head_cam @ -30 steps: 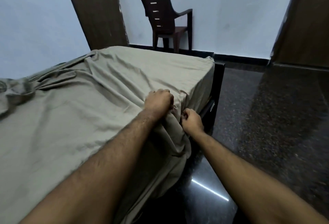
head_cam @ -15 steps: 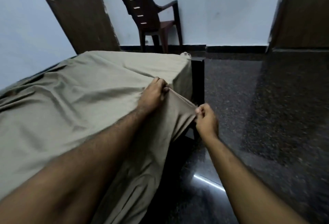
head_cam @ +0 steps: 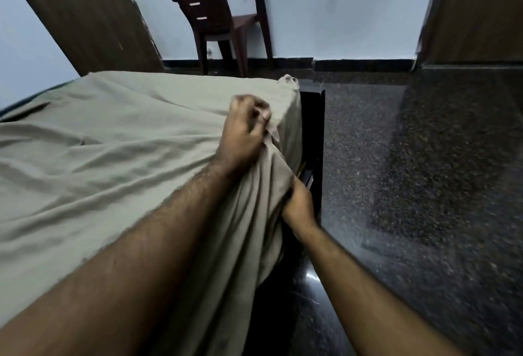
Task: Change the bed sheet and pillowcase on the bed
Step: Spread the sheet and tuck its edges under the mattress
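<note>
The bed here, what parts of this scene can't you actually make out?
- Head view: fingers of the right hand are tucked behind the hanging sheet.
- Mattress and near bed frame: covered by the sheet.
- Pillow and pillowcase: none in view, the left edge cuts the bed.
- Left hand: motion-blurred, so its grip on the sheet is unclear.
- Chair: top cropped.

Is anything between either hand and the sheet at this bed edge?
Nothing visible. The left hand grips the sheet bunched at the mattress's top edge; the right hand holds the sheet's hanging side, beside the dark bed frame.
</note>
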Motion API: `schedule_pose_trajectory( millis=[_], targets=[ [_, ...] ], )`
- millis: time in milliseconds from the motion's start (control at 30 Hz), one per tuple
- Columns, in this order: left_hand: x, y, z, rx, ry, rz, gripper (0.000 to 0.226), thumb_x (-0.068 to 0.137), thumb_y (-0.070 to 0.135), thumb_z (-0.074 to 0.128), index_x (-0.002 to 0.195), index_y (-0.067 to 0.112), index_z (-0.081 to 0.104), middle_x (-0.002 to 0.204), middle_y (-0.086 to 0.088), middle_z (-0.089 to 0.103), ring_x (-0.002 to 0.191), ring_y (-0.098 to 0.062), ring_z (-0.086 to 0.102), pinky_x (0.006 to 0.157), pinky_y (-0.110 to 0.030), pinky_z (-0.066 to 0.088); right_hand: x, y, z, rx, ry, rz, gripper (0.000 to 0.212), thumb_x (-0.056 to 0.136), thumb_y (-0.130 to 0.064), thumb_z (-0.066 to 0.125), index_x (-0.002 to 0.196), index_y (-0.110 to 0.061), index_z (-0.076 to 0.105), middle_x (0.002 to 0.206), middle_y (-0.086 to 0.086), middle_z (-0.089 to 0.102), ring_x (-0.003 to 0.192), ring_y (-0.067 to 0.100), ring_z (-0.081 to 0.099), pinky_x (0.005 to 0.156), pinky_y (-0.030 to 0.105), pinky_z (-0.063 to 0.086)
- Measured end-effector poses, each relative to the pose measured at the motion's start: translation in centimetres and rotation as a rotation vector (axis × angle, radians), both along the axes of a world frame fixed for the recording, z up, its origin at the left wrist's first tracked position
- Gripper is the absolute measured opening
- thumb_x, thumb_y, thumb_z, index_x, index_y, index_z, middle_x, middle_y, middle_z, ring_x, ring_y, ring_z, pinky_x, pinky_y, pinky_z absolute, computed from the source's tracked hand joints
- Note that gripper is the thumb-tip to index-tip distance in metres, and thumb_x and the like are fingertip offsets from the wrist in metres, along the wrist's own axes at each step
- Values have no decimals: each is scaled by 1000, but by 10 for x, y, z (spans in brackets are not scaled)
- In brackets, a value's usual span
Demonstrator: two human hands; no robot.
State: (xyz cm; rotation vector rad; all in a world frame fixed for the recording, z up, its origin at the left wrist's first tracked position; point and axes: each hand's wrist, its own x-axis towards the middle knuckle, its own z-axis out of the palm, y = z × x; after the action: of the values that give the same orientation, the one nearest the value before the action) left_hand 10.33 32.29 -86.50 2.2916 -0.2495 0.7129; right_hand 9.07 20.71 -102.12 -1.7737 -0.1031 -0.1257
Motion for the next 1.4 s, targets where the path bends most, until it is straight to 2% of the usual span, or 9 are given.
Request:
schedule_pose_trajectory(
  millis=[67, 167, 267, 367, 533, 633, 833, 1067, 1400],
  targets=[
    [11, 3, -3, -26, 49, 80, 48, 95, 22, 65, 139, 9, 56, 129, -9, 47, 113, -23, 57, 108, -37, 45, 7, -7, -1, -115, 3, -21, 9, 90, -18, 51, 95, -15, 57, 86, -4, 68, 77, 8, 61, 71, 36, 52],
    [13, 4, 3, -20, 163, 20, 43, 87, 32, 79, 124, 11, 71, 118, -5, 52, 109, -14, 60, 103, -24, 48, 13, -21, 2, -182, -2, -46, 7, 92, -15, 55, 89, -18, 49, 78, -4, 64, 77, 16, 61, 66, 40, 49],
    [7, 6, 9, -68, 237, -49, 35, 79, 33, 87, 108, 17, 77, 108, 4, 57, 95, -2, 62, 83, -7, 46, -2, -22, 9, -37, 48, 176, 18, 100, -13, 55, 114, -25, 56, 107, -5, 66, 94, 3, 60, 80, 17, 50],
    [10, 5, 6, -104, 220, -43, 22, 74, 17, 85, 93, 11, 75, 101, 3, 62, 91, -11, 68, 82, -17, 53, -21, -9, -1, 19, -35, 50, 14, 95, -37, 50, 102, -43, 61, 116, 3, 63, 107, 15, 59, 98, 36, 49],
    [14, -3, -2, 88, 132, -2, 11, 80, 9, 77, 75, 13, 68, 86, 7, 57, 79, -7, 59, 70, -7, 39, -32, 2, -7, -88, -30, -37, 44, 85, -32, 47, 122, -13, 63, 123, 10, 63, 114, 26, 58, 98, 37, 46],
    [15, -4, -3, 152, 88, -23, 16, 84, 10, 75, 74, 16, 65, 85, 6, 54, 77, -8, 54, 69, -9, 36, -34, 3, -3, -110, -11, -90, 48, 84, -47, 37, 110, -19, 65, 113, 6, 63, 108, 28, 55, 96, 43, 46],
    [22, -9, 8, 200, 94, -50, 13, 81, 10, 77, 74, 13, 67, 83, 1, 59, 82, -18, 56, 77, -33, 46, -9, -24, -4, -564, -166, -277, 5, 94, -20, 53, 95, -21, 57, 101, 1, 62, 102, 28, 54, 84, 43, 39],
    [76, -35, 27, 496, 122, 172, 11, 97, 33, 60, 94, 27, 69, 111, 9, 61, 117, -19, 47, 91, -44, 28, 69, -72, 14, -1011, -286, -474, 12, 92, -9, 44, 91, -9, 55, 87, 14, 66, 86, 33, 62, 74, 42, 48],
    [159, -60, -2, 760, -352, 147, 19, 91, 33, 54, 96, 20, 66, 104, -2, 58, 112, -18, 35, 86, -42, 21, 150, -67, 1, -1195, -264, -327, 20, 97, -12, 36, 111, -8, 49, 93, 8, 73, 92, 28, 67, 79, 40, 41]
  ],
)
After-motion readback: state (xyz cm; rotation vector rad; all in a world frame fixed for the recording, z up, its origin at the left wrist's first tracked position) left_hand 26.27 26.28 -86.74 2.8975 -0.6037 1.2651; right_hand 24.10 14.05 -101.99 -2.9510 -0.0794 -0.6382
